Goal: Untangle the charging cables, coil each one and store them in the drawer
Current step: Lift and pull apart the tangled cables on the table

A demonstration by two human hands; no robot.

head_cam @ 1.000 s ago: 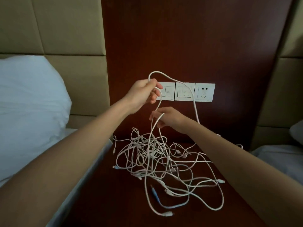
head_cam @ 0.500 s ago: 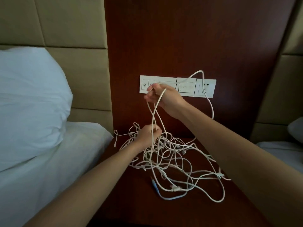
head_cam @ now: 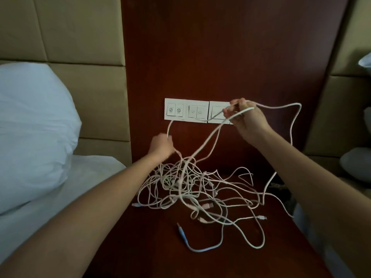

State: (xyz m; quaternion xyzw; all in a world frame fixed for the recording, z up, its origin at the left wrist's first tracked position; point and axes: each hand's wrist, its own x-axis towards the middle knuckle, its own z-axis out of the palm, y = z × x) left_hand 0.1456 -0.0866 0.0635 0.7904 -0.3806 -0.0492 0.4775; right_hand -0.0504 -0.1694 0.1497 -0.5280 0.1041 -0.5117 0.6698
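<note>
The tangle of charging cables (head_cam: 190, 187) lies heaped on the dark wooden bench (head_cam: 140, 247), toward its back, just below the wall panel. Most of the strands are white. A pale blue cable (head_cam: 200, 248) curls along the front edge of the heap, its plug end pointing away from the person.

The left grip (head_cam: 160, 145) hovers low over the back left of the heap. It is clenched round a white strand, which arcs up from the fist towards the switch plate (head_cam: 186, 111) on the wall.

The right grip (head_cam: 247, 119) is raised higher, in front of the right end of that plate, and is closed on several white strands. Two of them run taut down and to the left into the heap. Another (the longest loop in sight) swings out to the right of the wrist, then drops back to the bench behind the forearm.

Loose ends and small plugs lie scattered about the edges of the heap. A white pillow (head_cam: 30, 127) rests on the bed to the left of the bench, against a padded headboard (head_cam: 80, 37).
</note>
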